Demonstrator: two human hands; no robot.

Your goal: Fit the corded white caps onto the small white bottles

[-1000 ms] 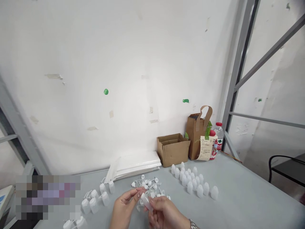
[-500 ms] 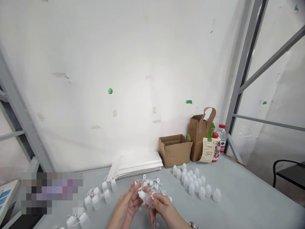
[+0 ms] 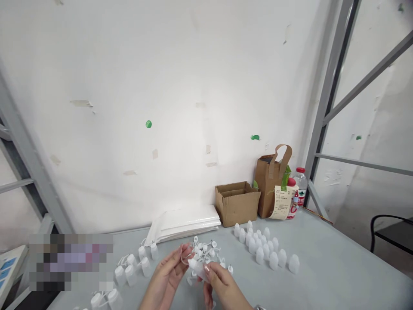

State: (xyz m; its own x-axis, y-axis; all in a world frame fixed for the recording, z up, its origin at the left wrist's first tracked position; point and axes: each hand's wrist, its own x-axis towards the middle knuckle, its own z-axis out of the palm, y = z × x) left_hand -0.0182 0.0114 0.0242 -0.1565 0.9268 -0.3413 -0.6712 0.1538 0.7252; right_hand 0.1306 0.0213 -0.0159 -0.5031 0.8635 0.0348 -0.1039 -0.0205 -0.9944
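Pinched in my right hand is a small translucent squeeze bottle, tilted with its pointed tip toward my left hand. My left hand is closed at the fingertips on a strapped cap; its thin loop curves down beside the bottle's tip, and the cap end is mostly hidden by the fingers. Just behind both hands lies a loose heap of white strapped caps on the grey table.
Uncapped bottles stand grouped to the right. Capped bottles with straps stand to the left. Along the wall are flat white packages, an open cardboard box, a paper bag and a water bottle. Metal posts flank the table.
My left hand has drawn slightly left and away from the bottle's tip, showing the strap loop between them. The bottle stays in my right hand, nearly in place.
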